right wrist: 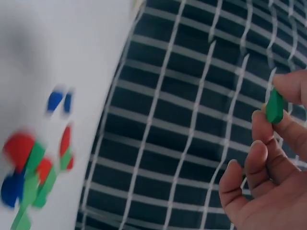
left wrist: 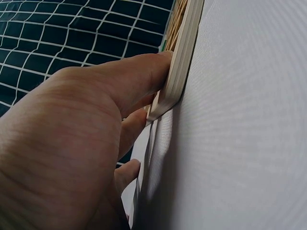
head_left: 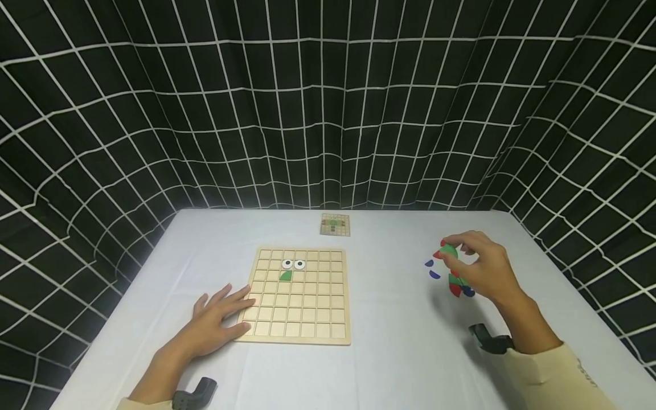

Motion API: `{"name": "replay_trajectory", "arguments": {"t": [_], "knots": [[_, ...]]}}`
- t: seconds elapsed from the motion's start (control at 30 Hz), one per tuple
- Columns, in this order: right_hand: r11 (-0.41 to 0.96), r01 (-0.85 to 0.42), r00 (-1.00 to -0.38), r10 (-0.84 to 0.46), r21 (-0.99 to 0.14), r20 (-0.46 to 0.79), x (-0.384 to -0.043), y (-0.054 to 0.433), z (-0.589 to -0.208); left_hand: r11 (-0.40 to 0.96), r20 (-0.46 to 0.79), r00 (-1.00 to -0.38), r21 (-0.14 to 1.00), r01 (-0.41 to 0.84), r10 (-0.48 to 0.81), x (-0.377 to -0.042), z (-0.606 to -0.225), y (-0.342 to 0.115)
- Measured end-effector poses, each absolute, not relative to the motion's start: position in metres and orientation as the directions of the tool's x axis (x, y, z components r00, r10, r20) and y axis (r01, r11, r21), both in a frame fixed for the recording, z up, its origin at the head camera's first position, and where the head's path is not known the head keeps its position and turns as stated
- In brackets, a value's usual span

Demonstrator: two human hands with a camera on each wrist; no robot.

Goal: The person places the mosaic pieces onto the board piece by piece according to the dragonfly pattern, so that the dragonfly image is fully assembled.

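Note:
A square wooden grid board (head_left: 307, 313) lies on the white table. Two round eye pieces (head_left: 294, 264) and a green quarter-round piece (head_left: 285, 275) sit in its upper cells. My left hand (head_left: 217, 322) rests at the board's left edge with fingers spread, and its thumb touches the rim in the left wrist view. My right hand (head_left: 479, 265) is raised over the right side of the table, pinching a green piece (right wrist: 275, 107) between thumb and fingertips. Below it lies a loose group of red, green and blue pieces (head_left: 455, 287), partly hidden by the hand in the head view.
A small pattern card (head_left: 335, 224) with a printed grid design lies behind the board. Two blue pieces (head_left: 434, 274) lie left of the loose group. Black cloth with white grid lines (head_left: 328, 114) hangs around the table's back and sides.

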State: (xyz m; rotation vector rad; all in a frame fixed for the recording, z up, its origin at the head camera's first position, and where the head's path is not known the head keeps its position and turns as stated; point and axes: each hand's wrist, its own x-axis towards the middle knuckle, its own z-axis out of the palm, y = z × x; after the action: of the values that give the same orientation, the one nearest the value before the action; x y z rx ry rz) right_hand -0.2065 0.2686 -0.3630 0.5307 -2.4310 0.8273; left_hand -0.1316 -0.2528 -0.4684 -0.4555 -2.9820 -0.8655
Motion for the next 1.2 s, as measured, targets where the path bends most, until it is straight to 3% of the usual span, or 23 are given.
{"name": "replay_trajectory", "arguments": {"t": [0.17,0.33,0.57,0.93,1.2], "knots": [[0.647,-0.646,-0.684,-0.254,-0.405,0.684,-0.2,0.241,-0.359,0.807,0.083,-0.959,0.524,0.273,0.27,-0.132,-0.468,-0.252],[0.566,-0.706,-0.646,-0.269,-0.426,0.714,-0.194,0.208,-0.356,0.809,0.081,-0.958,0.519,0.276,0.276,-0.134,-0.467,-0.253],[0.514,-0.684,-0.699,-0.259,-0.517,0.667,-0.19,0.152,-0.355,0.806,0.11,-0.955,0.514,0.293,0.277,-0.132,-0.466,-0.253],[0.394,-0.691,-0.72,-0.305,-0.606,0.623,-0.203,0.083,-0.375,0.801,0.104,-0.954,0.523,0.292,0.281,-0.131,-0.466,-0.253],[0.388,-0.584,-0.811,-0.319,-0.713,0.491,-0.217,0.043,-0.397,0.795,0.106,-0.952,0.528,0.298,0.287,-0.131,-0.469,-0.253]]}}
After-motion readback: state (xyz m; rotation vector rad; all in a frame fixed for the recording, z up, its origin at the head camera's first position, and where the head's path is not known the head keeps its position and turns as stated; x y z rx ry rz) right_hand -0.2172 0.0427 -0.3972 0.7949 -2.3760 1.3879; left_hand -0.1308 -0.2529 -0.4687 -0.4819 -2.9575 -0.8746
